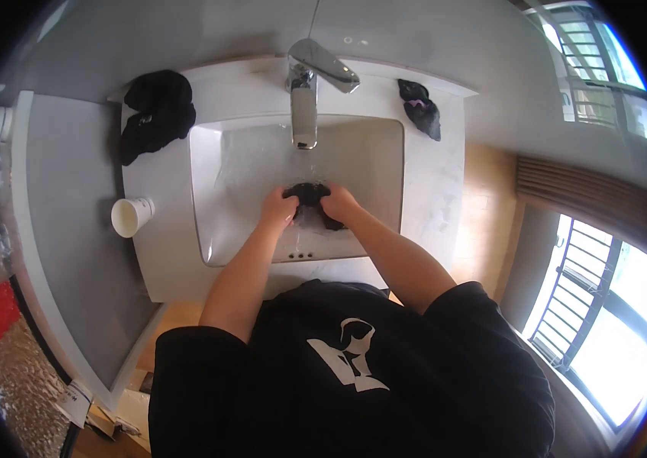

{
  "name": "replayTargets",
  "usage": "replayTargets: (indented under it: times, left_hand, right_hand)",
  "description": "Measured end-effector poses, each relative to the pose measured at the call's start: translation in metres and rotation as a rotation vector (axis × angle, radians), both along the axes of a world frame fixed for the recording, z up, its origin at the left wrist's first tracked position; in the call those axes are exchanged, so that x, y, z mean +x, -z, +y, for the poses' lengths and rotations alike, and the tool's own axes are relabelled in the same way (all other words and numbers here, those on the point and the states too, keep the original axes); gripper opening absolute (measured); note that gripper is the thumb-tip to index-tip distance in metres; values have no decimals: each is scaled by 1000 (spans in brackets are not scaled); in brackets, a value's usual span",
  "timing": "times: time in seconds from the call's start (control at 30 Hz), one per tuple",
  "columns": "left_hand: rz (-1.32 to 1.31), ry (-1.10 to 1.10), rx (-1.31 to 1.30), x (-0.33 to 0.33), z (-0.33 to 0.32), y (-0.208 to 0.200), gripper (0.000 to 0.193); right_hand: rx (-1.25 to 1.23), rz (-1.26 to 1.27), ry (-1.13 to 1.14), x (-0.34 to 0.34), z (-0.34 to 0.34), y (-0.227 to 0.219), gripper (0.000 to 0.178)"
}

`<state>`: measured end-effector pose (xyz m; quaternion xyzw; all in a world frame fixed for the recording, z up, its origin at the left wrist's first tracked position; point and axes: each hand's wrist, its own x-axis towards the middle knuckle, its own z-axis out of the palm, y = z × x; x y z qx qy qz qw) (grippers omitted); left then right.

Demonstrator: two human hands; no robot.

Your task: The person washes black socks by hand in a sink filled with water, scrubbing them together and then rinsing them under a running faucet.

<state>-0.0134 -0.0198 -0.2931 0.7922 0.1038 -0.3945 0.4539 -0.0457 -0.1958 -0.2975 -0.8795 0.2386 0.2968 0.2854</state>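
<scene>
A wet-looking piece of black cloth (309,194) is stretched between my two hands over the white sink (232,160). My left hand (278,206) is closed on its left end, thumb on top. Its right side is gripped by my right hand (340,204), and some of the black fabric hangs below those fingers. What kind of garment it is I cannot make out. The chrome faucet (304,114) stands just beyond, and water runs from its spout onto or near the cloth.
Bunched black cloth (159,114) lies on the counter's far left. A smaller black bundle with a purplish patch (420,114) rests at the far right. A white paper cup (132,217) is at the counter's left edge. A barred window (579,290) is off to the right.
</scene>
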Motion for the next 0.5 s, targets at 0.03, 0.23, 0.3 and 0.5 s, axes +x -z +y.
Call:
replayTargets:
  times: [0.03,0.23,0.3,0.5]
  left_hand:
    - [339,-307,-187,4,-3,-12,31]
    - [411,-848,-879,-10,-7,-12,42]
    - [412,-863,-1106,-10,-5,-8,38]
    - [-20,-420,-450,13,21,10,29]
  right_hand:
    - [161,-58,21,5,1,-8,35]
    - [511,-195,-193,28,43,-103,47]
    - [443,-247,-295,23,49,-103,49]
    - [-7,-297,-424,25,22,-76,37]
